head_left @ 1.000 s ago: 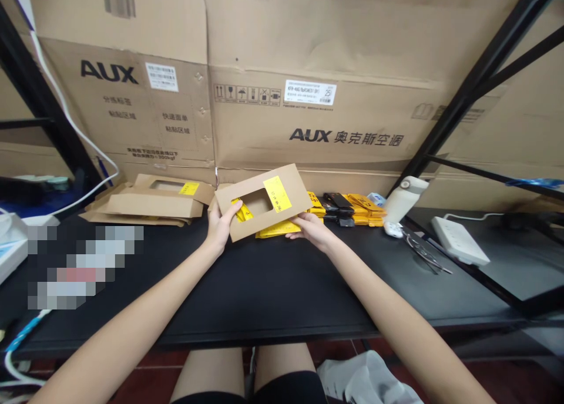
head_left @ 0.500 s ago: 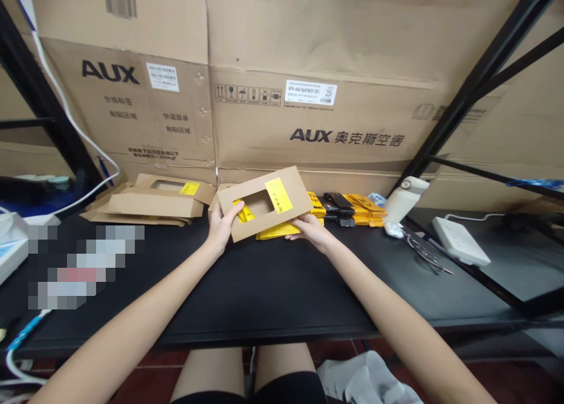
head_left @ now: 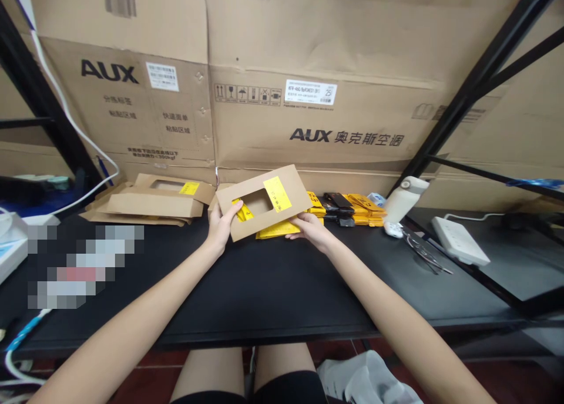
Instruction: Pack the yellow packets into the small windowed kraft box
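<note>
The windowed box [head_left: 263, 200] has dipped slightly, still gripped by left hand [head_left: 219, 228] and right hand [head_left: 311, 228]

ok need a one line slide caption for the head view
Both hands, left hand and right hand, hold a windowed cardboard sleeve with a yellow label above a black table.
</note>
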The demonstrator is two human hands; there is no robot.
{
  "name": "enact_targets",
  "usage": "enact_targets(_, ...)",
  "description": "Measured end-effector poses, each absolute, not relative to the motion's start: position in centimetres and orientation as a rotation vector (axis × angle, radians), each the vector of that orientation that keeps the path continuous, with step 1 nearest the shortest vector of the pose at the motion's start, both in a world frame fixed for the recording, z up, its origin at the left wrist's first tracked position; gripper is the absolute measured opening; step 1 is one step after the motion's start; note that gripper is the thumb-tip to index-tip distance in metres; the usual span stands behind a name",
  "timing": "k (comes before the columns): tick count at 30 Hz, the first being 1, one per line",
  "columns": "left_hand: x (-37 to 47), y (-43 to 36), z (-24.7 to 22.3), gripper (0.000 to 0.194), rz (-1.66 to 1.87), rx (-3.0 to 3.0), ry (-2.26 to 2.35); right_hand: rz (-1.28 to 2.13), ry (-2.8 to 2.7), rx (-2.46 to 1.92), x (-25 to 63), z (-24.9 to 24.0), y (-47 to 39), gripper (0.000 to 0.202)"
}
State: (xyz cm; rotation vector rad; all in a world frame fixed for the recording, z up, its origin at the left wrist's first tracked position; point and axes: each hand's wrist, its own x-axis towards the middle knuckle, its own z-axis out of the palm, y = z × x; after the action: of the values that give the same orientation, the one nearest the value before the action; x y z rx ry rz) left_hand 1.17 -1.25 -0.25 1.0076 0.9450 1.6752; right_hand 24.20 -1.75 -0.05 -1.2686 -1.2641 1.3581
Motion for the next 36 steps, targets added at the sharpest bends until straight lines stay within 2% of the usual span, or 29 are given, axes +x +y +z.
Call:
enact_targets(5, 1.0, -0.9, -0.6, 0.049, 1.692, 0.962, 0.954, 1.355, -1.247, -1.277, 24.0, 0.3, -2.0, 0.011)
enact_targets(15, 0.7, -0.4, -0.9, 0.048, 1.765, 0.897, 0.930, 1.172, -1.174, -1.397, 24.2, 0.8, -1.6, 0.007)
enact_targets(21, 0.8, -0.5, -0.8, 0.048, 1.773, 0.883, 0.911, 0.894, -0.999, -1.427, 26.3, 0.9, -0.5, 0.009)
enact_targets(25, 0.8, -0.5, -0.8, 0.046, 1.749, 0.905, 0.935, 0.670, -0.935, -1.298, 27.1, 0.9, -0.1, 0.008)
enact_targets(36, 1.1, -1.6, 0.0, 0.048, 1.622, 0.996, 0.978, 0.707, -0.986, -1.136, 26.3, 0.8, -0.6, 0.008)
